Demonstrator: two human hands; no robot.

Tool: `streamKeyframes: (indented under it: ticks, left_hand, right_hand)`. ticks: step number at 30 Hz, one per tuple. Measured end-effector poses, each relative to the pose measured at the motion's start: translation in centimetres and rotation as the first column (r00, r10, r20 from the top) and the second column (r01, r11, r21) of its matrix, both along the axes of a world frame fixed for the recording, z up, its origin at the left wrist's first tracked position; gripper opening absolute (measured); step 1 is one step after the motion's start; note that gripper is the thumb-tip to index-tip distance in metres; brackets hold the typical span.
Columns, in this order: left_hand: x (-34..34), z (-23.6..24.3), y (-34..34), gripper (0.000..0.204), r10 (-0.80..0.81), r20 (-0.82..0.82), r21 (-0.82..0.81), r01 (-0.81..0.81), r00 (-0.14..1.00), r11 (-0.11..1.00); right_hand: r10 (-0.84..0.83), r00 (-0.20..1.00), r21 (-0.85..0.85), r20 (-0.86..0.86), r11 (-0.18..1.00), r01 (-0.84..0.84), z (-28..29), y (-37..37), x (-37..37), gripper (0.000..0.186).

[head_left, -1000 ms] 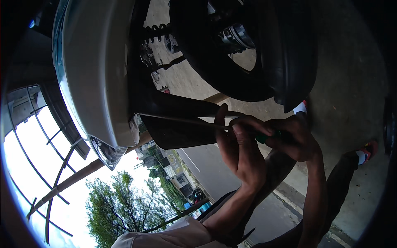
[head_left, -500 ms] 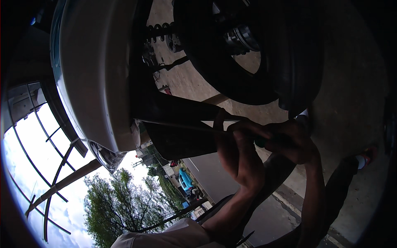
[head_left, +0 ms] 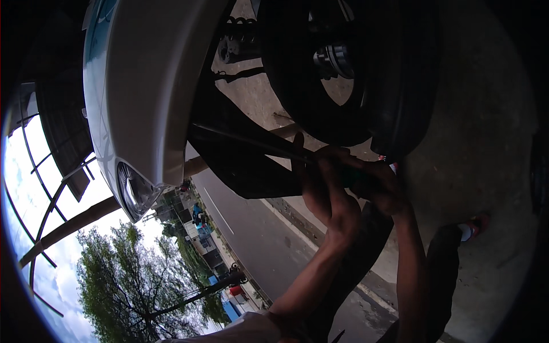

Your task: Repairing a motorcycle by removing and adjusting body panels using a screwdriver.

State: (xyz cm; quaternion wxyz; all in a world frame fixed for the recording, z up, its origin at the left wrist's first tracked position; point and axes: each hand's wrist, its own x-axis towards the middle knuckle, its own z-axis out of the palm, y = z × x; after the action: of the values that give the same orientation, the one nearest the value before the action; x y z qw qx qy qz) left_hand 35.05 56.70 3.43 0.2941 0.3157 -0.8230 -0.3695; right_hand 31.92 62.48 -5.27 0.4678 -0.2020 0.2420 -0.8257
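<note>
I see a long screwdriver (head_left: pixel 350 176) with a thin shaft and green handle, its far end at the black plastic panel (head_left: pixel 237 168) under a white vehicle body (head_left: pixel 137 91). My right hand (head_left: pixel 380 186) is closed round the handle. My left hand (head_left: pixel 326 194) is closed on the shaft just in front of the handle, its index finger raised along the dark panel. The far tip is too dark to make out. Above my hands are a black tyre (head_left: pixel 286 100) and a black mudguard (head_left: pixel 400 86).
A coiled spring (head_left: pixel 240 28) shows beside the tyre. A clear lamp (head_left: pixel 134 188) sits at the body's corner. My shoe (head_left: pixel 477 224) is on the concrete floor (head_left: pixel 474 143). Beyond lie a road (head_left: pixel 246 240), bamboo poles (head_left: pixel 68 223) and a tree (head_left: pixel 126 280).
The view has shifted: both hands, the screwdriver and the floor now appear a little higher and further left, while the vehicle body appears further right. My grip looks the same.
</note>
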Motion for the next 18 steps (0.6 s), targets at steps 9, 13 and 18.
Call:
streamKeyframes:
  ticks: [9, 13, 18]
  left_hand:
    - [0.9, -1.7, -0.3, 0.03, -0.036, 0.022, -0.19, 0.039, 0.999, 0.981]
    - [1.1, -1.9, -1.1, 0.03, -0.005, 0.064, -0.283, 0.023, 0.998, 0.959]
    - [0.7, -3.5, -0.9, 0.03, 0.037, -0.159, -0.188, -0.067, 0.987, 0.98]
  right_hand:
    - [0.029, 0.998, 0.155, -0.063, 0.988, -0.019, -1.7, 1.0, 0.5, 0.041]
    - [-0.065, 0.974, 0.089, -0.216, 0.992, 0.086, -2.6, -0.3, 0.0, 0.036]
    - [-0.176, 0.935, -0.025, -0.308, 0.984, 0.177, -5.0, -1.4, 1.2, 0.036]
